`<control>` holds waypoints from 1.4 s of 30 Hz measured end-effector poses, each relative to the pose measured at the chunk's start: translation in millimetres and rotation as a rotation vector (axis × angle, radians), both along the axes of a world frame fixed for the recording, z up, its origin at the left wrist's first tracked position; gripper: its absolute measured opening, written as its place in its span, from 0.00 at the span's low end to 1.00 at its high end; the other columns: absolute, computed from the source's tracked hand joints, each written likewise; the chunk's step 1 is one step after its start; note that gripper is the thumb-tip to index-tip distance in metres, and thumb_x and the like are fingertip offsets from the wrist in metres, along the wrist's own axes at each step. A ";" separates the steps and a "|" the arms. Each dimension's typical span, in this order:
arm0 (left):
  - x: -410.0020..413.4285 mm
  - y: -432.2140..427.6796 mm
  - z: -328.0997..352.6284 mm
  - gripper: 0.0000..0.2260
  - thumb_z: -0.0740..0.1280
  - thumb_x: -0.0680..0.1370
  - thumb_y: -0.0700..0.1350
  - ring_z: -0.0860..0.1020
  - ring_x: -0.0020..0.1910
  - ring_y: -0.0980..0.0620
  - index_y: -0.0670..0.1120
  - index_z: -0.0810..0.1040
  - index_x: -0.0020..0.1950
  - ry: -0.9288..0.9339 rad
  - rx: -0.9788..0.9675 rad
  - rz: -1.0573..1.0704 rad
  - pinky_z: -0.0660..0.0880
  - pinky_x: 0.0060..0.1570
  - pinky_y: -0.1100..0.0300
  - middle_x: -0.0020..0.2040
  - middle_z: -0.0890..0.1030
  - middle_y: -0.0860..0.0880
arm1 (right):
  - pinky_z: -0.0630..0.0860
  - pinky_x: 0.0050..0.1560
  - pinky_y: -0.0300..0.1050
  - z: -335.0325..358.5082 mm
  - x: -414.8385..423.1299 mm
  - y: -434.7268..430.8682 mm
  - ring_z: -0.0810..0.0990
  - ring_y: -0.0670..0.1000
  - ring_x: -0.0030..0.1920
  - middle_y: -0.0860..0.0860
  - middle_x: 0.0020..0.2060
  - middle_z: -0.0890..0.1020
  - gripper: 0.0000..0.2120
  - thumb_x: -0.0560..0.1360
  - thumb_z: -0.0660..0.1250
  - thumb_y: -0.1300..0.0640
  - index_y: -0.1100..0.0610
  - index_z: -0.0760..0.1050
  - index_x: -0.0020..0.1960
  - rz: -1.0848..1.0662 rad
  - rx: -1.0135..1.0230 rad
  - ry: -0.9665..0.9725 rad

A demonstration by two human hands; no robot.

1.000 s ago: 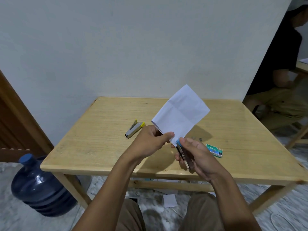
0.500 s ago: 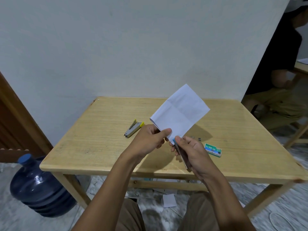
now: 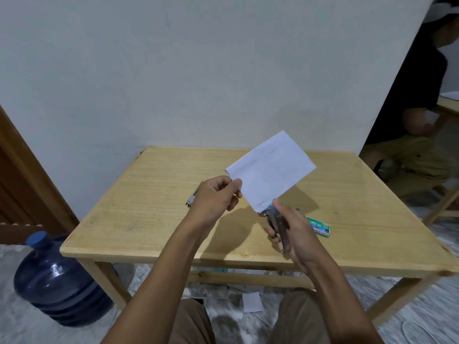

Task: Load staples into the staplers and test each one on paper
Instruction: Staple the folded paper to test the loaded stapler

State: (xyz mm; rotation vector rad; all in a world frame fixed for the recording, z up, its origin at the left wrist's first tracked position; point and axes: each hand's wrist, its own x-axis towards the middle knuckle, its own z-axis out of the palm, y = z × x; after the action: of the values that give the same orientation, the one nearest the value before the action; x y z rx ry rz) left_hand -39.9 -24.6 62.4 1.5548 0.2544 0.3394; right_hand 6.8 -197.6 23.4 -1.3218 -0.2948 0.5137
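Observation:
My left hand (image 3: 214, 198) pinches the left edge of a folded white sheet of paper (image 3: 272, 171) held above the wooden table (image 3: 149, 219). My right hand (image 3: 295, 229) grips a blue-tipped stapler (image 3: 274, 219) whose nose meets the paper's lower corner. A second stapler (image 3: 193, 196) with a yellow tip lies on the table, mostly hidden behind my left hand. A green staple box (image 3: 319, 227) lies just right of my right hand.
A large blue water bottle (image 3: 57, 281) stands on the floor left of the table. Scraps of paper (image 3: 252, 302) lie under the table. A seated person (image 3: 422, 108) is at the far right. A wooden door frame (image 3: 22, 175) is at the left.
The paper has turned a little, its lower corner now at the stapler's nose. My left hand shifted up along the paper's left edge and now covers most of the yellow-tipped stapler.

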 end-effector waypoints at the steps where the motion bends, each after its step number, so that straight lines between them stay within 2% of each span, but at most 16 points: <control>1: 0.4 0.3 0.0 0.12 0.67 0.79 0.43 0.68 0.29 0.51 0.43 0.74 0.36 0.002 -0.009 0.005 0.69 0.39 0.57 0.33 0.77 0.50 | 0.53 0.29 0.44 1.5 1.2 -0.5 0.64 0.48 0.24 0.53 0.26 0.72 0.21 0.71 0.69 0.39 0.59 0.77 0.43 -0.047 0.018 0.017; 4: 1.4 -0.5 -1.5 0.13 0.67 0.79 0.43 0.68 0.29 0.51 0.43 0.74 0.34 0.019 -0.026 -0.006 0.69 0.40 0.57 0.33 0.77 0.50 | 0.58 0.24 0.38 6.6 4.7 -3.1 0.60 0.46 0.24 0.50 0.32 0.76 0.19 0.69 0.73 0.40 0.56 0.76 0.44 -0.186 0.010 -0.019; 6: 2.0 -1.9 -3.9 0.13 0.67 0.79 0.43 0.69 0.30 0.51 0.44 0.74 0.34 0.036 -0.030 -0.020 0.69 0.40 0.57 0.33 0.77 0.50 | 0.59 0.25 0.39 9.3 7.9 -4.5 0.59 0.46 0.25 0.55 0.38 0.73 0.14 0.72 0.73 0.46 0.55 0.76 0.44 -0.228 -0.006 -0.050; 8: 2.8 -2.1 -6.2 0.12 0.67 0.79 0.44 0.70 0.30 0.51 0.43 0.75 0.36 0.054 -0.034 -0.051 0.69 0.39 0.57 0.35 0.78 0.49 | 0.59 0.26 0.41 11.7 12.0 -6.2 0.59 0.47 0.25 0.55 0.40 0.69 0.10 0.75 0.72 0.51 0.56 0.75 0.42 -0.259 -0.043 -0.082; 10: 3.1 0.1 -7.0 0.09 0.68 0.78 0.44 0.72 0.30 0.50 0.42 0.77 0.41 0.081 -0.082 -0.100 0.70 0.38 0.58 0.39 0.79 0.48 | 0.58 0.27 0.42 12.9 16.3 -9.4 0.58 0.48 0.25 0.56 0.37 0.67 0.10 0.75 0.71 0.53 0.56 0.74 0.40 -0.255 -0.082 -0.108; 13: 4.7 7.6 -6.1 0.09 0.70 0.78 0.49 0.75 0.33 0.48 0.42 0.81 0.48 0.107 -0.169 -0.141 0.71 0.38 0.58 0.44 0.81 0.48 | 0.58 0.27 0.42 15.9 20.3 -16.5 0.58 0.49 0.25 0.54 0.30 0.61 0.10 0.76 0.71 0.53 0.60 0.75 0.45 -0.186 -0.139 -0.145; 19: 14.0 13.9 -7.5 0.16 0.69 0.78 0.49 0.77 0.41 0.49 0.36 0.82 0.54 0.178 0.025 -0.158 0.74 0.42 0.59 0.50 0.85 0.39 | 0.58 0.27 0.42 25.0 19.4 -24.6 0.58 0.49 0.26 0.49 0.25 0.62 0.03 0.77 0.70 0.56 0.55 0.81 0.46 -0.116 -0.209 -0.162; 22: 25.4 6.6 -10.3 0.14 0.69 0.79 0.48 0.75 0.37 0.49 0.36 0.82 0.48 0.177 0.025 -0.105 0.73 0.40 0.58 0.44 0.83 0.40 | 0.61 0.30 0.44 24.9 21.1 -25.6 0.62 0.49 0.28 0.51 0.29 0.70 0.06 0.76 0.71 0.52 0.53 0.81 0.49 -0.249 -0.253 -0.144; 25: 48.4 -12.9 -16.1 0.10 0.69 0.79 0.46 0.73 0.29 0.52 0.42 0.81 0.41 0.160 0.044 -0.011 0.72 0.35 0.59 0.37 0.80 0.46 | 0.69 0.35 0.46 23.0 29.9 -35.4 0.68 0.49 0.31 0.51 0.33 0.74 0.08 0.76 0.69 0.49 0.54 0.80 0.48 -0.402 -0.359 -0.159; 28: 89.9 -39.7 -24.1 0.06 0.69 0.78 0.45 0.75 0.28 0.53 0.43 0.82 0.48 0.164 0.116 0.077 0.70 0.27 0.64 0.40 0.81 0.48 | 0.66 0.35 0.48 22.6 46.6 -55.4 0.66 0.51 0.31 0.54 0.34 0.70 0.08 0.76 0.67 0.50 0.54 0.74 0.43 -0.471 -0.401 -0.136; 30: 124.5 -58.9 -28.9 0.10 0.69 0.78 0.45 0.80 0.38 0.47 0.42 0.80 0.56 0.169 0.149 0.104 0.76 0.32 0.61 0.50 0.83 0.45 | 0.61 0.32 0.47 25.2 60.1 -68.9 0.63 0.51 0.29 0.53 0.31 0.66 0.07 0.76 0.65 0.53 0.54 0.70 0.43 -0.476 -0.418 -0.106; 32: 158.0 -79.0 -31.6 0.14 0.68 0.78 0.44 0.82 0.48 0.43 0.42 0.76 0.62 0.187 0.142 0.104 0.79 0.46 0.53 0.57 0.81 0.43 | 0.60 0.30 0.45 28.0 74.1 -81.1 0.63 0.50 0.29 0.53 0.31 0.66 0.03 0.75 0.62 0.56 0.55 0.70 0.43 -0.481 -0.424 -0.065; 33: 171.9 -88.4 -32.0 0.15 0.68 0.78 0.44 0.82 0.51 0.43 0.43 0.74 0.64 0.189 0.152 0.107 0.79 0.49 0.53 0.58 0.80 0.43 | 0.60 0.30 0.45 30.0 80.1 -85.5 0.63 0.50 0.29 0.54 0.32 0.67 0.03 0.75 0.61 0.57 0.55 0.71 0.43 -0.480 -0.427 -0.055; 37: 217.5 -115.0 -40.4 0.21 0.63 0.79 0.44 0.78 0.58 0.43 0.48 0.65 0.72 0.198 0.408 0.148 0.73 0.50 0.55 0.62 0.78 0.44 | 0.61 0.29 0.42 35.7 104.3 -98.8 0.66 0.51 0.30 0.53 0.33 0.70 0.05 0.77 0.60 0.57 0.54 0.71 0.42 -0.481 -0.500 -0.072; 40: 236.9 -120.3 -54.1 0.21 0.61 0.80 0.46 0.74 0.61 0.42 0.50 0.64 0.73 0.313 0.866 0.116 0.69 0.55 0.52 0.62 0.77 0.44 | 0.61 0.29 0.41 37.8 119.2 -104.8 0.66 0.52 0.31 0.53 0.34 0.70 0.05 0.77 0.60 0.56 0.56 0.71 0.44 -0.473 -0.534 -0.077; 42: 245.6 -121.6 -64.8 0.23 0.62 0.79 0.47 0.69 0.64 0.43 0.51 0.63 0.74 0.340 1.145 0.096 0.66 0.58 0.51 0.67 0.70 0.44 | 0.61 0.31 0.42 37.5 130.6 -107.0 0.66 0.53 0.32 0.54 0.35 0.69 0.04 0.76 0.60 0.56 0.56 0.69 0.44 -0.475 -0.544 -0.058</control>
State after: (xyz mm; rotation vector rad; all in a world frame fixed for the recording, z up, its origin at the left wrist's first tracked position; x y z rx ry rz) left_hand 205.8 -146.2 -2.4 2.7453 0.4387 0.3025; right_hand 137.3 -304.7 60.9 -1.8679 0.1296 0.1497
